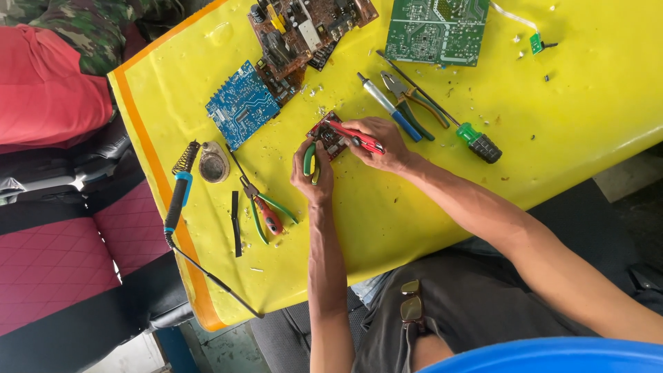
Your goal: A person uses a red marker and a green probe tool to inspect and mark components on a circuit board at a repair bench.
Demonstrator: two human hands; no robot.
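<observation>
At the far left of the yellow table (pixel 587 103) lay my soldering iron (pixel 178 197) with its blue handle, its coiled stand beside a round tin (pixel 213 164), and just right of those a black strip (pixel 236 222) and a pair of red-and-green-handled pliers (pixel 266 213) lay flat. Above them sat a blue circuit board (pixel 240 103), touching a brown board (pixel 304 27) crowded with parts. My left hand (pixel 312 176) had its grip closed around green-handled pliers (pixel 309 159), whose nose met the edge of the small red circuit board (pixel 324 135) lying near the middle of the table. My right hand (pixel 383 145) lay just beside it, its grip wrapped shut on a red tool (pixel 356 136) whose tip rested over that same small board. Past my right hand lay a blue-handled iron (pixel 388 106), a pair of cutters (pixel 409 103), and a long screwdriver (pixel 449 117) with a green and black handle. A green circuit board (pixel 435 31) sat at the table's far edge above them.
</observation>
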